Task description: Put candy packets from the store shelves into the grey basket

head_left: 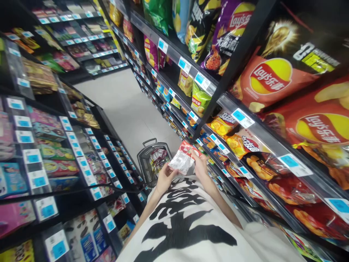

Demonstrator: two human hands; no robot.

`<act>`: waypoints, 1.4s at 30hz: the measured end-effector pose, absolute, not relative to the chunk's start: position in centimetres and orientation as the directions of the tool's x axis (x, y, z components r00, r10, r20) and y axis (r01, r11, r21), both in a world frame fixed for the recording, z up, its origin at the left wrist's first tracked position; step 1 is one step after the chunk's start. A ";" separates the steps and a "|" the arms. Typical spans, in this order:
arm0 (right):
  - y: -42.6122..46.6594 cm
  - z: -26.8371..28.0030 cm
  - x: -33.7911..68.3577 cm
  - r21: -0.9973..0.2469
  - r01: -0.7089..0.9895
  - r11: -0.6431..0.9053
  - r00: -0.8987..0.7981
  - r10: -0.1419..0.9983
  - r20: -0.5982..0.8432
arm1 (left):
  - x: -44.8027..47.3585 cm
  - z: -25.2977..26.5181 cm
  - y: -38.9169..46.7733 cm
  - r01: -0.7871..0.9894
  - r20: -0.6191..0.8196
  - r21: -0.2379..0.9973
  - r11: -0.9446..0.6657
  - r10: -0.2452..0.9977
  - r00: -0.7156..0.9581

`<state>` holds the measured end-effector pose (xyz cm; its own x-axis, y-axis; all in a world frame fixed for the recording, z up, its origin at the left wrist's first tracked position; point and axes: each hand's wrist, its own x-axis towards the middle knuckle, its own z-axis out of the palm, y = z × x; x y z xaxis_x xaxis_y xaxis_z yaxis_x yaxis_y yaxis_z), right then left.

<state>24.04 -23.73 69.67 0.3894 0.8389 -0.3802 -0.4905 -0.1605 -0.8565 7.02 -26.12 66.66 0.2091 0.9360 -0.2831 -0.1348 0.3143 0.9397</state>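
Both my hands hold a small red and white snack packet (182,160) in front of my body. My left hand (165,178) grips its lower left edge, thumb on top. On the right side, my right hand (200,163) pinches the packet's edge with its fingers partly hidden behind it. The packet's print is too small to read. Just beyond and to the left of it, a dark grey shopping basket (145,165) with several packaged items inside is on the floor side of the aisle.
Shelves of chip bags (271,78) rise along my right, with a price-tag rail (240,117) close to my right arm. Shelves of boxed and bagged sweets (58,167) line my left. Grey floor (117,102) runs ahead to a far shelf (81,40).
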 end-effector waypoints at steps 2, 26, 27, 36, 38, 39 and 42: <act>-23.7 69.6 24.1 -0.866 -0.473 -0.163 0.393 0.841 -0.373 | 7.1 66.4 -26.1 -0.150 -0.262 0.945 0.290 0.948 0.180; -25.5 69.4 25.8 -0.843 -0.373 -0.388 -0.093 0.919 -0.383 | 4.7 66.7 -28.1 0.320 0.222 0.924 -0.209 0.975 -0.005; -25.7 69.1 25.8 -0.860 -0.355 -0.366 -0.085 0.929 -0.360 | 4.7 66.6 -28.2 0.269 0.153 0.954 -0.132 0.986 -0.058; -26.0 67.7 25.6 -0.979 -0.079 -0.186 0.225 0.954 -0.200 | 5.7 63.9 -29.2 -0.221 -0.381 0.904 0.365 0.924 -0.036; -25.9 67.8 25.7 -0.964 -0.135 -0.231 0.222 0.941 -0.257 | 6.4 63.8 -29.1 -0.307 -0.440 0.853 0.422 0.898 0.010; -25.8 67.8 25.8 -0.961 -0.141 -0.236 0.230 0.937 -0.264 | 6.7 63.9 -29.1 -0.348 -0.464 0.824 0.447 0.885 0.038; -25.8 67.8 26.1 -0.964 -0.117 -0.238 0.249 0.933 -0.261 | 7.5 64.6 -28.8 -0.414 -0.501 0.764 0.496 0.859 0.105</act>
<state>26.06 -25.75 67.79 0.2490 0.9328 -0.2607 -0.1170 -0.2382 -0.9641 7.49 -28.83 64.64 0.1055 0.8592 -0.5006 -0.4135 0.4957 0.7637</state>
